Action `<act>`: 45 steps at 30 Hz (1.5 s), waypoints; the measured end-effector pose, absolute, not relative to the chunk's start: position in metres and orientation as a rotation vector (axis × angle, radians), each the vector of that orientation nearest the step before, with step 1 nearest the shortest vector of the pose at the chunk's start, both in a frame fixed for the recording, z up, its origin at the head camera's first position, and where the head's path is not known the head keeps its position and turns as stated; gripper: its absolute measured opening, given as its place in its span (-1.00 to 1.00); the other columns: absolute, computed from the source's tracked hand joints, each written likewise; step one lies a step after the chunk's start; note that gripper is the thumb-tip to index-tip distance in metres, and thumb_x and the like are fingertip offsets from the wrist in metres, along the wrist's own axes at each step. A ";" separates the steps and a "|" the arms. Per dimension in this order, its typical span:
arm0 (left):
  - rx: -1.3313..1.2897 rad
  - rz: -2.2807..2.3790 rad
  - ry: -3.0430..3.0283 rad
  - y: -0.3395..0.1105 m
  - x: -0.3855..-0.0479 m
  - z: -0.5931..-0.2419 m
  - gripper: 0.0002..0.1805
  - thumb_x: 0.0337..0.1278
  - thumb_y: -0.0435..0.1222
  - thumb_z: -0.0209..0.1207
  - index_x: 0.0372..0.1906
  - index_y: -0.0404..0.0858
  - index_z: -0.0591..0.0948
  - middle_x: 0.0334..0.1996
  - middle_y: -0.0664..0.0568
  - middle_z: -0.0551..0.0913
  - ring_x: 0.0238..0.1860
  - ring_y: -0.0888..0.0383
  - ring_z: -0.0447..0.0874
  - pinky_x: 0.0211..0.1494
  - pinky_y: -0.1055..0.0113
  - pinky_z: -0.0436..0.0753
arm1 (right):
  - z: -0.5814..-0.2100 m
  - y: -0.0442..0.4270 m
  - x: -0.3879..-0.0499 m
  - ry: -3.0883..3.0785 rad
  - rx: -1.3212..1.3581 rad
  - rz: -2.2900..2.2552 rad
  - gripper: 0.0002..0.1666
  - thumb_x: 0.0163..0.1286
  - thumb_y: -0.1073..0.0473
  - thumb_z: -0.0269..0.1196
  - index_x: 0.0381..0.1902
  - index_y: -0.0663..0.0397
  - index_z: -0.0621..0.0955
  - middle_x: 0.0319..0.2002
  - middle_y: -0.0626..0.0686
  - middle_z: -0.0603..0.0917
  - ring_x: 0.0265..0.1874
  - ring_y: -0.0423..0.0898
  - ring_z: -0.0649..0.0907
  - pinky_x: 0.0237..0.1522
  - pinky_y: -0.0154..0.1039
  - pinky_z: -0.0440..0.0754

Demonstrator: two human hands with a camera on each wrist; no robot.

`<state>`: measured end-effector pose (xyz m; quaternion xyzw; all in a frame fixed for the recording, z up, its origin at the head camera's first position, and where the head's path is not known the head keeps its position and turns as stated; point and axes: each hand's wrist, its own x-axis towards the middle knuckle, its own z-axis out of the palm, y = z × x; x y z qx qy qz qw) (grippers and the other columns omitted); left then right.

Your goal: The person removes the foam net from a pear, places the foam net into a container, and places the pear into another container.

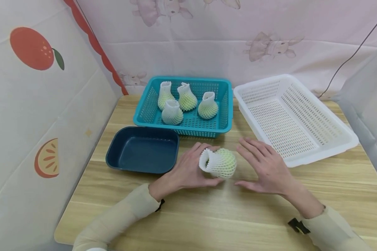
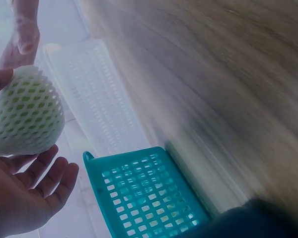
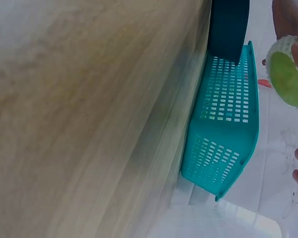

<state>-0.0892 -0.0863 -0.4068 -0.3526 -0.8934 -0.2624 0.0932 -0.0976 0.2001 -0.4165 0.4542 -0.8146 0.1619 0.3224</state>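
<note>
Rnd grn fruit (image 3: 284, 79) in wht foam net (image 1: 218, 163), tilted, held in L fingers (image 2: 64, 183)

Bright, soft and even in the head view, glinting palely off the wooden tabletop (image 1: 226, 209). Over to the wrist views: hazy, cool-tinted, smearing that tabletop into blurred streaks, washing out the white plastic basket (image 2: 97, 94).

Wood-grain table (image 1: 207, 219) with three containers standing on it.
The pale, streaked top has rounded corners and fills the lower and middle frame; a teal slotted basket (image 1: 224, 113) stands at its upper centre, a dark blue tray (image 1: 144, 150) just below that to the left, and a white slotted basket (image 1: 282, 118), set at a slant, at the upper right, reaching the right edge.
</note>
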 end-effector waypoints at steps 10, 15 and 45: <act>-0.990 -0.897 -2.613 -0.077 -0.088 -0.409 0.04 -0.26 0.15 0.66 0.39 -0.21 0.52 0.16 0.02 0.70 0.04 0.14 0.58 0.07 0.33 0.69 | -0.420 0.188 -0.103 -2.033 1.220 0.435 0.05 0.37 -0.55 0.17 0.32 0.29 0.61 0.27 0.27 0.70 0.20 0.24 0.68 0.30 0.02 0.52; -0.971 -0.956 -2.623 -0.074 -0.087 -0.411 0.04 -0.23 0.14 0.66 0.41 -0.18 0.50 0.18 0.06 0.70 0.05 0.16 0.58 0.07 0.34 0.69 | -0.421 0.183 -0.106 -1.990 1.226 0.447 -0.01 0.38 -0.49 0.20 0.27 0.31 0.63 0.22 0.27 0.73 0.14 0.23 0.72 0.16 0.07 0.61; -0.887 -0.949 -2.726 -0.090 -0.082 -0.405 0.15 -0.31 0.25 0.64 0.47 -0.11 0.47 0.36 0.05 0.63 0.29 0.09 0.63 0.25 0.12 0.73 | -0.421 0.190 -0.107 -1.983 1.232 0.393 -0.20 0.36 -0.38 0.15 0.15 0.21 0.68 0.06 0.22 0.77 -0.02 0.18 0.76 -0.07 0.07 0.77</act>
